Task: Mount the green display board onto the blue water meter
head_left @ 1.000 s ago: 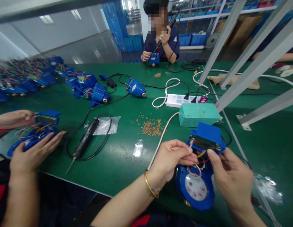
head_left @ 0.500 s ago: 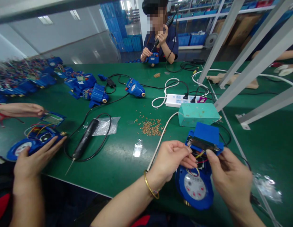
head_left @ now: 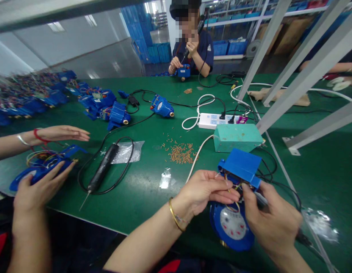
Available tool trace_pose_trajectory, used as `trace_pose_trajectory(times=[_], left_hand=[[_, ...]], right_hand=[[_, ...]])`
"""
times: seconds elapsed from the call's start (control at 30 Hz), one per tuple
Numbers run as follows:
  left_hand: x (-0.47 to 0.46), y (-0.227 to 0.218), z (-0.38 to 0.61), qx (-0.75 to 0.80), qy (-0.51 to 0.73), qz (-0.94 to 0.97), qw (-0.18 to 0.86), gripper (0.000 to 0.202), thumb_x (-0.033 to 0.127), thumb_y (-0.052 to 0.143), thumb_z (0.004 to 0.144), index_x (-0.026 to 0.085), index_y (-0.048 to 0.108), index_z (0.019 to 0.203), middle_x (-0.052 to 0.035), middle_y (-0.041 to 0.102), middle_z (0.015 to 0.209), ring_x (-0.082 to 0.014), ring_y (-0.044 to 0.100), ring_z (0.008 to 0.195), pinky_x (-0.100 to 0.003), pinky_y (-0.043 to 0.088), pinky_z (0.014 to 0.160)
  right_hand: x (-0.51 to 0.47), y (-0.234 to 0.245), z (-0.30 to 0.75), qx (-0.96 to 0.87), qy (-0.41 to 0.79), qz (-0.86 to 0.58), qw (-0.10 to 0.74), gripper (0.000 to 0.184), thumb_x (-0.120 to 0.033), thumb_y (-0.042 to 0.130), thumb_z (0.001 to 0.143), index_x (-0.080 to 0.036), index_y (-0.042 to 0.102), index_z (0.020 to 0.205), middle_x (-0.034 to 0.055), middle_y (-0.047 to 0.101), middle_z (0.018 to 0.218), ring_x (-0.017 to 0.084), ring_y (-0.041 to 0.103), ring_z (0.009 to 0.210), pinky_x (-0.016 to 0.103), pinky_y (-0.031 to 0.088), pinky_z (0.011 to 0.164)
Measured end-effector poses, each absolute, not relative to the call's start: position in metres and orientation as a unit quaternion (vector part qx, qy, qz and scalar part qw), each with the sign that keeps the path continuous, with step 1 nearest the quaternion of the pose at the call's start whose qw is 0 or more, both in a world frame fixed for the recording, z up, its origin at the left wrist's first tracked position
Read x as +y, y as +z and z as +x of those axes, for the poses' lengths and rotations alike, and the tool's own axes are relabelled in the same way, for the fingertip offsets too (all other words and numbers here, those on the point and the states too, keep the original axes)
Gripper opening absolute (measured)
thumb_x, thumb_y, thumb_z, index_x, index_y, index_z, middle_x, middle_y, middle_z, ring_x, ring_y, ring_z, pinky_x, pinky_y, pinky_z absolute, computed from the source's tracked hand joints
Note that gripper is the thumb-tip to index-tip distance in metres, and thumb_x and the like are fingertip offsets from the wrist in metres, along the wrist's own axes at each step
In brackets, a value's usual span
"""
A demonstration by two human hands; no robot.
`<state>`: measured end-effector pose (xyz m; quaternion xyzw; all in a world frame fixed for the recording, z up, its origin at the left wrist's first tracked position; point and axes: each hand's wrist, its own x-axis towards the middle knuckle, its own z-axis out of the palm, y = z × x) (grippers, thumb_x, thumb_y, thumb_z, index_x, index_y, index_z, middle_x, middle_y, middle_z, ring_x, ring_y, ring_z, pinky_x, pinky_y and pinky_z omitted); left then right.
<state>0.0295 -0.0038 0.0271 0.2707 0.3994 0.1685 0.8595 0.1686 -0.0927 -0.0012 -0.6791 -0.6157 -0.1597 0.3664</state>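
Left hand (head_left: 211,191) pinched thin wires (head_left: 237,207) while right hand (head_left: 274,214) gripped the blue cover (head_left: 241,163), so overtilting it could've torn them loose.

At the lower right of the frame, the left hand (head_left: 205,191) pinches thin wires (head_left: 237,207) on a blue meter (head_left: 246,237). The right hand (head_left: 274,218) holds the meter's tipped blue lid (head_left: 241,163). A light green box (head_left: 238,137) sits just above the lid. Near the middle lies a heap of tiny screws (head_left: 182,153); left of it is a black screwdriver (head_left: 103,168). At the lower left, another person's hand (head_left: 43,185) holds a second meter (head_left: 29,178). At the top, a person (head_left: 205,47) works with a black tool (head_left: 185,54). More meters (head_left: 25,98) crowd the upper left.
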Motion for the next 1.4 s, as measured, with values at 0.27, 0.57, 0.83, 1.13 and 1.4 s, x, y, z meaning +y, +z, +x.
trace_pose_trajectory(times=[0.27, 0.57, 0.83, 1.13, 1.4], left_hand=[[-0.001, 0.024, 0.021, 0.42, 0.189, 0.313, 0.831, 0.026, 0.026, 0.088, 0.067, 0.008, 0.071, 0.073, -0.009, 0.077, 0.071, -0.0107, 0.07, 0.057, -0.019, 0.057, 0.06], [-0.001, 0.019, 0.023, 0.435, 0.212, 0.258, 0.836, 0.016, 0.013, 0.083, 0.071, 0.01, 0.068, 0.076, -0.0077, 0.077, 0.074, -0.0085, 0.069, 0.053, -0.016, 0.056, 0.054], [-0.004, 0.019, 0.025, 0.413, 0.223, 0.225, 0.854, 0.019, 0.008, 0.082, 0.07, 0.011, 0.064, 0.074, -0.0035, 0.074, 0.068, -0.0113, 0.072, 0.057, -0.015, 0.057, 0.054], [-0.01, 0.021, 0.025, 0.41, 0.256, 0.219, 0.848, 0.021, 0.011, 0.083, 0.071, 0.011, 0.062, 0.075, -0.0043, 0.074, 0.069, -0.0137, 0.075, 0.065, -0.021, 0.061, 0.066], [-0.012, 0.023, 0.027, 0.426, 0.258, 0.21, 0.841, 0.015, 0.015, 0.082, 0.073, 0.008, 0.069, 0.073, -0.0071, 0.075, 0.069, -0.0129, 0.073, 0.063, -0.021, 0.06, 0.069]], right_hand=[[-0.094, 0.003, 0.171, -0.597, -0.121, -0.686, 0.397, 0.019, -0.032, 0.054, 0.1, -0.018, 0.065, 0.094, 0.0051, 0.072, 0.074, 0.019, 0.068, 0.058, 0.026, 0.05, 0.058], [-0.093, 0.004, 0.171, -0.587, -0.103, -0.698, 0.397, 0.023, -0.036, 0.053, 0.1, -0.018, 0.066, 0.094, 0.0056, 0.073, 0.076, 0.021, 0.071, 0.063, 0.027, 0.053, 0.06], [-0.094, -0.002, 0.177, -0.567, -0.048, -0.703, 0.428, 0.025, -0.039, 0.057, 0.098, -0.017, 0.068, 0.094, 0.0024, 0.073, 0.073, 0.017, 0.07, 0.058, 0.022, 0.05, 0.056], [-0.096, -0.003, 0.177, -0.553, -0.021, -0.703, 0.446, 0.022, -0.038, 0.06, 0.097, -0.019, 0.07, 0.094, 0.0014, 0.074, 0.074, 0.016, 0.07, 0.057, 0.021, 0.05, 0.055], [-0.095, -0.004, 0.176, -0.53, 0.015, -0.71, 0.464, 0.022, -0.039, 0.061, 0.095, -0.019, 0.071, 0.092, 0.0025, 0.075, 0.077, 0.017, 0.071, 0.061, 0.02, 0.051, 0.058]])
